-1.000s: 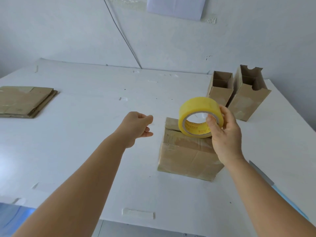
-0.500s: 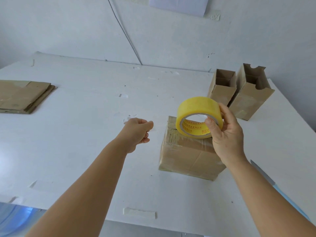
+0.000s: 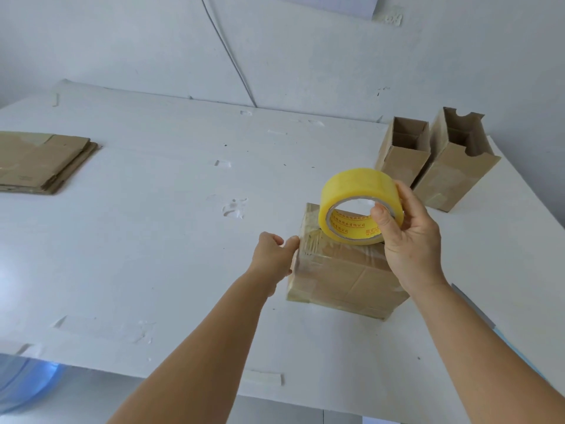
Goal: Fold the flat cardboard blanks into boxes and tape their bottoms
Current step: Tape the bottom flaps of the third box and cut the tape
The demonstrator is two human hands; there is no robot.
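Observation:
A folded cardboard box (image 3: 345, 276) stands upside down on the white table (image 3: 153, 240), its closed bottom facing up with clear tape across it. My right hand (image 3: 409, 240) grips a yellow roll of tape (image 3: 354, 200) just above the box's far top edge. A strip of clear tape runs from the roll over the box's left side. My left hand (image 3: 275, 255) presses its thumb and fingers against the box's upper left edge, on that strip.
A stack of flat cardboard blanks (image 3: 42, 163) lies at the table's far left. Two finished open boxes (image 3: 403, 151) (image 3: 458, 166) stand at the back right by the wall. Bits of old tape stick to the tabletop. A blue water bottle (image 3: 24, 384) shows under the front left edge.
My left hand has moved right from open air to the box's left edge. The tape roll has stayed over the box in my right hand.

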